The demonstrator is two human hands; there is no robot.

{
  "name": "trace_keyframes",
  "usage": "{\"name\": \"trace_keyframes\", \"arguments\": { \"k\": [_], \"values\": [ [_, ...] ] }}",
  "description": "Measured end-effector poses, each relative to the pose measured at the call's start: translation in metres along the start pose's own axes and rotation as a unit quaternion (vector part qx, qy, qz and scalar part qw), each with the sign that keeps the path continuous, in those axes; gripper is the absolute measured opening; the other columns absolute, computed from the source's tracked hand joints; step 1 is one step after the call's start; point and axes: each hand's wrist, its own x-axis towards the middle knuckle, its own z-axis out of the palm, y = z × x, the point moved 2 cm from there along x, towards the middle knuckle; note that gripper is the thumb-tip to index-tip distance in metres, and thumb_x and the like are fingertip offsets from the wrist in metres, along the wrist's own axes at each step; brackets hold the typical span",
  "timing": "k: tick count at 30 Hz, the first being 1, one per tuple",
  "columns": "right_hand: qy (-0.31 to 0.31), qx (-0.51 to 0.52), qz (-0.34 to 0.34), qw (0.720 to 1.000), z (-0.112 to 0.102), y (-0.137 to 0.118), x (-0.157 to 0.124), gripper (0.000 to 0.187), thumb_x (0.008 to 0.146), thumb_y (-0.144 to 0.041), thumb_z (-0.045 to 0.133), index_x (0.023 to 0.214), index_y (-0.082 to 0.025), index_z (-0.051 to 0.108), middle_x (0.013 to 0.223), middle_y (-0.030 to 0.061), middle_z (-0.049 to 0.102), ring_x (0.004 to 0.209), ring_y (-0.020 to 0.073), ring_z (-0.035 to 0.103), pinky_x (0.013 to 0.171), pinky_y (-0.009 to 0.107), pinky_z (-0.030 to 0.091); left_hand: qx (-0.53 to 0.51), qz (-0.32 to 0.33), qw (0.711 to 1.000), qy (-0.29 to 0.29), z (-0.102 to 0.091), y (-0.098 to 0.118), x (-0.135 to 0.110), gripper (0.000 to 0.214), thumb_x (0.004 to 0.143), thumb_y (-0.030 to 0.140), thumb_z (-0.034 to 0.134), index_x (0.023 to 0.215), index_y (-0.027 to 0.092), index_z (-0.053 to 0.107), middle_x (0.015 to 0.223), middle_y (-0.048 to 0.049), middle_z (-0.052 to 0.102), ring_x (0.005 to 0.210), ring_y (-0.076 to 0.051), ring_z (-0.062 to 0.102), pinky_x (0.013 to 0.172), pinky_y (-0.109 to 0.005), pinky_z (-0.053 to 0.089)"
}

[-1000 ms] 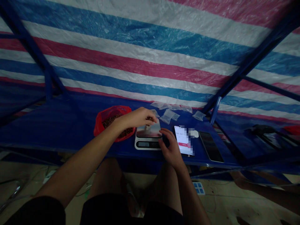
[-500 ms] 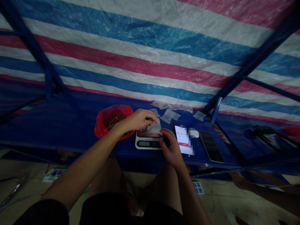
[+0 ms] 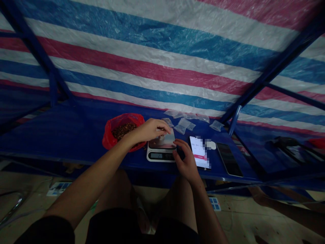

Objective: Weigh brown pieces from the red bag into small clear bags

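My left hand [image 3: 155,128] hovers over the metal plate of a small digital kitchen scale [image 3: 154,159], its fingers curled around what look like small brown pieces. The fingers partly hide them, and a little brown-and-pale matter shows on the plate just beneath. At the scale's right edge rests my right hand [image 3: 186,160], thumb and fingers apart, holding nothing. The scale's display is lit and seems to read 23. Left of the scale stands a red plastic bag [image 3: 108,134], open at the top, with many small brown pieces [image 3: 124,130] inside; my left forearm passes in front of it.
Several clear plastic sachets [image 3: 181,126] lie behind the scale. To the right are a lit phone [image 3: 198,150] showing a timer, a small white case [image 3: 211,145] and a dark phone [image 3: 228,159]. Blue frame bars rise from the blue table [image 3: 63,135]. Another person's arm [image 3: 266,201] shows at lower right.
Almost nothing differs. The left hand keeps its place over the scale, with slightly more brown-and-pale matter visible under its fingers. The right hand stays at the scale's edge.
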Motion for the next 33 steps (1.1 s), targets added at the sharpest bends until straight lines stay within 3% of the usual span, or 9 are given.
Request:
{"name": "trace_keyframes", "arguments": {
  "k": [16,23,29,33],
  "values": [
    [0.003,-0.002,-0.005,1.000,0.000,0.000,0.000,0.032,0.098,-0.027,0.060,0.129,-0.028,0.066,0.142,0.0120,0.063,0.136,0.0303,0.058,0.115,0.057,0.047,-0.011,-0.060,0.998,-0.007,-0.003,-0.002,-0.005,0.022,0.093,0.016,0.067,0.108,0.019,0.082,0.117,-0.0058,0.082,0.107,-0.019,0.075,0.095,-0.028,0.054],
    [0.001,-0.003,-0.004,1.000,0.000,0.000,0.000,0.032,0.098,-0.028,0.060,0.130,-0.027,0.066,0.141,0.0123,0.062,0.135,0.0300,0.058,0.115,0.057,0.047,0.015,-0.062,0.998,-0.026,-0.006,0.001,-0.007,0.025,0.091,0.016,0.070,0.112,0.020,0.082,0.119,-0.0062,0.081,0.108,-0.019,0.075,0.095,-0.029,0.054],
    [-0.003,-0.001,-0.006,1.000,0.000,0.000,0.000,0.032,0.099,-0.029,0.060,0.131,-0.028,0.065,0.142,0.0122,0.062,0.135,0.0304,0.058,0.114,0.056,0.048,0.018,-0.023,0.999,-0.021,-0.009,-0.004,-0.008,0.025,0.093,0.017,0.068,0.113,0.020,0.081,0.127,-0.0071,0.079,0.120,-0.021,0.071,0.107,-0.033,0.050],
    [0.022,-0.016,-0.027,0.999,-0.002,0.000,-0.002,0.029,0.100,-0.029,0.059,0.128,-0.028,0.067,0.140,0.0123,0.063,0.133,0.0303,0.059,0.109,0.054,0.050,0.096,-0.019,0.995,0.004,-0.016,0.001,-0.014,0.021,0.097,0.022,0.065,0.110,0.020,0.081,0.118,-0.0078,0.080,0.110,-0.021,0.073,0.099,-0.032,0.051]
  ]
}}
